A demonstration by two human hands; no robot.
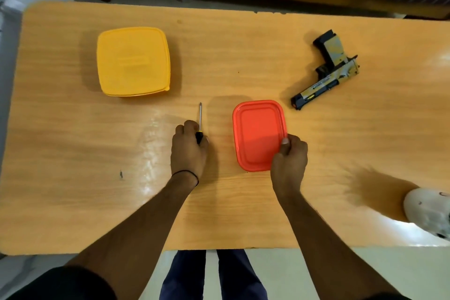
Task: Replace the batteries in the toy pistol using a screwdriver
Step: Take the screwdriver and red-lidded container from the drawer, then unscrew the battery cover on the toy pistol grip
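Looking down at: a wooden table [73, 129] with both hands out over it
Writing: there's some print along the toy pistol's slide and faint embossing on the yellow lid, way too small and blurry to read
Toy pistol [328, 70]: lying flat toward the far right corner, nobody touching it; long axis runs diagonal, muzzle aimed at the near edge and a bit left, grip sticking out toward the far edge
Screwdriver [200, 122]: near the middle of the table, shaft pointing straight at the far edge, tip free, black handle toward me
Left hand [188, 151]: curled shut around the screwdriver's handle
Right hand [289, 156]: fingers closed on the near right corner of the red container [258, 134], thumb on top of the lid
Yellow container [133, 61]: lid on, sitting toward the far left corner, well apart from everything else
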